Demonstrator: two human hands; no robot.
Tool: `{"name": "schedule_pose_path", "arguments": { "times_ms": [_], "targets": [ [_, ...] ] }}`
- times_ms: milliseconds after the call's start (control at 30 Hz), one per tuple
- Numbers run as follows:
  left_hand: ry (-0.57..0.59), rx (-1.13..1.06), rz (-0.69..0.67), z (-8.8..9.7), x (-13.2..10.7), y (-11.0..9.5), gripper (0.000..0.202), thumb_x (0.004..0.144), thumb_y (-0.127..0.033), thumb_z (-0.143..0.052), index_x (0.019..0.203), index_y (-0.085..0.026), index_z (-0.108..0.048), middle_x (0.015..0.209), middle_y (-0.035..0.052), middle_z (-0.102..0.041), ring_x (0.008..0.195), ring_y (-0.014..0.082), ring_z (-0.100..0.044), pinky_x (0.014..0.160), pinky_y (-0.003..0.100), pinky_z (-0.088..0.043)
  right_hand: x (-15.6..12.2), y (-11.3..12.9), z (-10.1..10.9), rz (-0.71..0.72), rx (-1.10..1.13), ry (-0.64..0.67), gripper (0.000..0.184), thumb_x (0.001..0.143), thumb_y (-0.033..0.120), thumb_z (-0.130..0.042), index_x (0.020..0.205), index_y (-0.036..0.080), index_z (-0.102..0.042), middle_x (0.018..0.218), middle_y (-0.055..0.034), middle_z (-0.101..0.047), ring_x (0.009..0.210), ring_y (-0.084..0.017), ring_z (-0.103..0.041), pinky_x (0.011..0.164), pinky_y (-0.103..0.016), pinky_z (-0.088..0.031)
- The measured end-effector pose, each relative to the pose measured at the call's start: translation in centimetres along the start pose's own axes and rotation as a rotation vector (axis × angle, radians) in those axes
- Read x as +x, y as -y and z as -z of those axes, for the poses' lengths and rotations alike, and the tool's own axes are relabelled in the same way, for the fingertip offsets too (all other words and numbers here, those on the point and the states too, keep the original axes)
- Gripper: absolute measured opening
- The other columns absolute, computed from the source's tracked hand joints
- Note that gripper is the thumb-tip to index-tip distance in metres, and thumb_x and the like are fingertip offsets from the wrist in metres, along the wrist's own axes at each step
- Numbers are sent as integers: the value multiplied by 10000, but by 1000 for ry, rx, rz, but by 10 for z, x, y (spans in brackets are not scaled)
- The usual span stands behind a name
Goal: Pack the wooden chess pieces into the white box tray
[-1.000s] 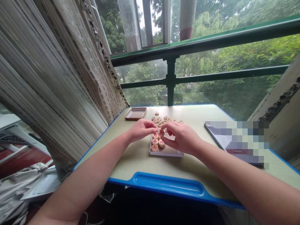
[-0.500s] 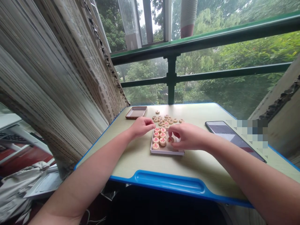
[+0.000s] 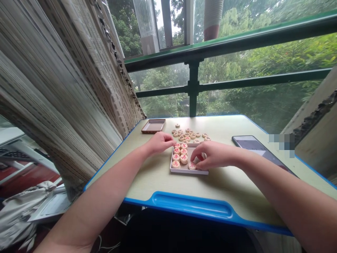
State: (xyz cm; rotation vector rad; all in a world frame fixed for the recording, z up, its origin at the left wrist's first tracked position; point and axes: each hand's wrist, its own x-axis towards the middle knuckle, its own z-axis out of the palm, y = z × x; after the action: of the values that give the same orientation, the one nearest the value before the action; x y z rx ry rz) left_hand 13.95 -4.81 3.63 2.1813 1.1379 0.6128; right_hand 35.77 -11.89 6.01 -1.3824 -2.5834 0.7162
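A shallow white box (image 3: 189,172) holds several round wooden Chinese chess pieces (image 3: 184,157) with red characters, set in two columns on its left side. My right hand (image 3: 214,154) reaches into the box and pinches one red-marked chess piece (image 3: 192,165) near the front wall. At the box's far left corner is my left hand (image 3: 161,141), its thumb and fingers closed together beside the piece there; whether anything is between the fingertips is hidden. Beyond the box lie several loose chess pieces (image 3: 193,136), mostly dark-marked, a few partly behind my right hand.
An open box lid (image 3: 153,126) lies at the table's far left. To the right rests a phone or tablet (image 3: 260,151). The table (image 3: 147,179) has a blue rim with a molded groove (image 3: 192,206) in front. A curtain (image 3: 86,70) hangs close on the left, green railings behind.
My right hand has brought its chess piece toward the front wall of the box. My left hand has stayed almost in place. The view has shifted slightly.
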Motion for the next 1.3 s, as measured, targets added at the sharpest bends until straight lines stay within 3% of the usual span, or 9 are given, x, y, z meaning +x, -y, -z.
{"name": "schedule_pose_path", "arguments": {
  "times_ms": [233,833,1300],
  "targets": [
    [28,48,-11,0,-1,-1,295,726,-379,-544,658,-108,-637,526,-30,-452,518,84,-362,487,223,-273,0,8,3,-15,-45,1,230,671,177,-560,808,203,-743,731,-16,-652,629,-127,-537,583,-230,-387],
    [-7,178,-121,1,0,2,317,750,-344,-526,522,-124,-513,486,-43,-409,498,70,-340,477,223,-240,3,4,-4,-9,-14,34,201,686,258,-574,830,218,-709,695,10,-624,559,-101,-507,511,-210,-356],
    [-18,213,-142,1,1,5,292,749,-336,-533,563,-114,-572,506,-34,-457,509,74,-373,490,219,-266,4,7,-6,-6,-54,-2,147,702,282,-620,786,219,-723,673,6,-629,547,-97,-499,520,-211,-341]
  ]
}}
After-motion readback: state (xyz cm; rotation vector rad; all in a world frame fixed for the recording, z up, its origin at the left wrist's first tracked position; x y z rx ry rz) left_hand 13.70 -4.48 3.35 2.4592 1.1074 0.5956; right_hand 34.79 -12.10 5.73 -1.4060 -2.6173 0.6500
